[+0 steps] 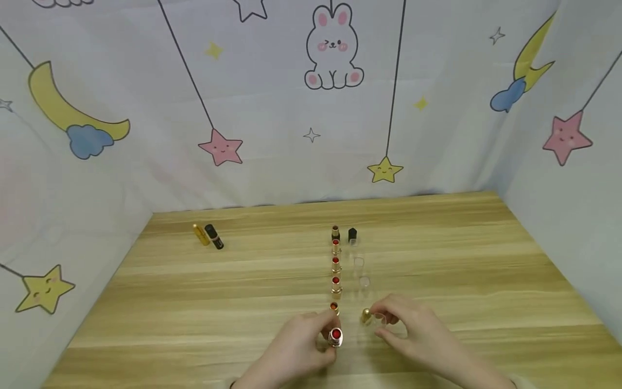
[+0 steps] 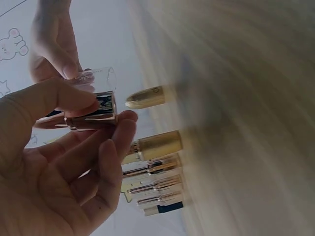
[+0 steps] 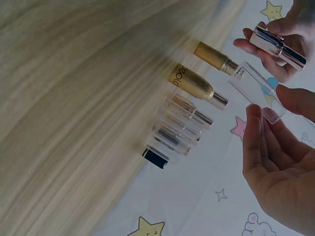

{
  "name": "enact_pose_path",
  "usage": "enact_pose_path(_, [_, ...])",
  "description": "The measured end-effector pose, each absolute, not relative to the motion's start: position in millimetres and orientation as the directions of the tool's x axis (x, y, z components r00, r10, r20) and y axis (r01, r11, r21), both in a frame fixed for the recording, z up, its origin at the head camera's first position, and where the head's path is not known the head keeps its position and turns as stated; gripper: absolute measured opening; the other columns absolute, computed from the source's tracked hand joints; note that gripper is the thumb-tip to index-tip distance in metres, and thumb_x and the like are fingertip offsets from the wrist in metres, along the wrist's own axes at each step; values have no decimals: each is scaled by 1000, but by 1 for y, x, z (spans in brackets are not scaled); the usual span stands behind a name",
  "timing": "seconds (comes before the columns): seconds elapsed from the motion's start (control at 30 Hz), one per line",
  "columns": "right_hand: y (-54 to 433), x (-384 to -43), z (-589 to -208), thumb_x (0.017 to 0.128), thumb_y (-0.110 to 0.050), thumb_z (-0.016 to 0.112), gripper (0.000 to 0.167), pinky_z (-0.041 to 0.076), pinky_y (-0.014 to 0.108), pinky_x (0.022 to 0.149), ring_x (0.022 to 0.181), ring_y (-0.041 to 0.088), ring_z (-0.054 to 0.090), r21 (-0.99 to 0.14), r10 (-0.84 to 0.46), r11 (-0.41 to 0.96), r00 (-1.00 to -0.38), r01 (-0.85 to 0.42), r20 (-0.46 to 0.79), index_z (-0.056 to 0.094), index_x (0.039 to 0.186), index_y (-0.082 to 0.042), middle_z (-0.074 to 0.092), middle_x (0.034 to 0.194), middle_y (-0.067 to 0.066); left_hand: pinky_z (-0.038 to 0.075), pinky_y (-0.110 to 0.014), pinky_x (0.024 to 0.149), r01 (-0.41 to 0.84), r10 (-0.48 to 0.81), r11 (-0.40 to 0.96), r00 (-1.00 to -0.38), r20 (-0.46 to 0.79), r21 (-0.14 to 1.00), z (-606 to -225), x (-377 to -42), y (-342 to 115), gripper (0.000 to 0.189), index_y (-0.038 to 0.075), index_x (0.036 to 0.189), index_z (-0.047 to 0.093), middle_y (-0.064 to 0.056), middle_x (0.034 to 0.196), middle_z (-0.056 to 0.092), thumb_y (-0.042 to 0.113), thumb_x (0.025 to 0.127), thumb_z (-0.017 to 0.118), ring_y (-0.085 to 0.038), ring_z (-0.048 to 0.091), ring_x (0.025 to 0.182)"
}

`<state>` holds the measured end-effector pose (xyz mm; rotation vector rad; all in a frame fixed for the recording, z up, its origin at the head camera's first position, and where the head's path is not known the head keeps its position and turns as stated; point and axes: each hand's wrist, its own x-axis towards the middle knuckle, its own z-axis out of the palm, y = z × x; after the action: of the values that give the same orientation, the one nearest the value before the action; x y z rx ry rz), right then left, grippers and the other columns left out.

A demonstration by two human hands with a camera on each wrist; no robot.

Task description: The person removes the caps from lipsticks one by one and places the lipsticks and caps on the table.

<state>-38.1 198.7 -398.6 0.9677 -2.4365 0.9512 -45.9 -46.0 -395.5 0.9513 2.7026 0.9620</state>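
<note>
In the head view my left hand point(image 1: 305, 341) pinches an uncapped lipstick point(image 1: 336, 336) by its shiny base, red tip up. The left wrist view shows that lipstick's metallic base point(image 2: 101, 110) between thumb and fingers, held off the table. My right hand point(image 1: 413, 330) pinches a transparent lipstick cap point(image 3: 257, 91) by its closed end, and the cap is apart from the lipstick. Just left of the right fingers stands a gold bullet-shaped cap point(image 1: 366, 315). Beyond my left fingertips is a gold lipstick point(image 1: 334, 307), partly hidden by the hand in the head view.
Several uncapped lipsticks point(image 1: 336, 286) stand in a row running away from me. Beside them runs a second row of clear caps point(image 1: 365, 282), with a black cap point(image 1: 352, 235) at its far end. A gold tube point(image 1: 201, 234) and a black tube point(image 1: 214, 236) lie at the back left.
</note>
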Motion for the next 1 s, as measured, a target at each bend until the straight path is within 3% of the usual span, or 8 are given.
enact_pose_path(0.1, [196, -37, -404, 70, -2, 80, 38, 50, 13, 69, 78, 3, 59, -437, -518, 529, -684, -728, 513, 65, 101, -17, 66, 90, -8, 42, -14, 65, 557, 616, 631, -783, 87, 540, -402, -47, -46, 25, 24, 83, 61, 17, 78, 60, 10, 69, 75, 4, 52, 74])
enact_pose_path(0.33, [189, -34, -413, 71, -10, 80, 34, 51, 15, 73, 83, 3, 58, -324, -574, 591, -668, -738, 474, 65, 102, -14, 64, 95, -8, 33, -12, 55, 550, 585, 679, -806, 94, 486, -412, -49, -46, 23, 21, 81, 63, 12, 69, 47, 14, 67, 80, 4, 37, 60])
enact_pose_path(0.63, [182, -33, -418, 73, -10, 78, 31, 53, 19, 73, 85, 5, 61, -314, -591, 608, -680, -729, 434, 64, 99, -15, 65, 96, -10, 30, -14, 52, 596, 607, 710, -788, 103, 376, -414, -54, -45, 23, 20, 76, 59, 15, 66, 43, 14, 66, 79, 2, 36, 58])
enact_pose_path(1.0, [180, -32, -423, 71, -10, 79, 34, 53, 21, 75, 85, 6, 62, -262, -584, 634, -673, -727, 454, 64, 101, -14, 66, 96, -8, 29, -14, 50, 614, 614, 716, -780, 117, 333, -417, -56, -46, 26, 22, 75, 57, 15, 65, 44, 16, 65, 80, 2, 36, 56])
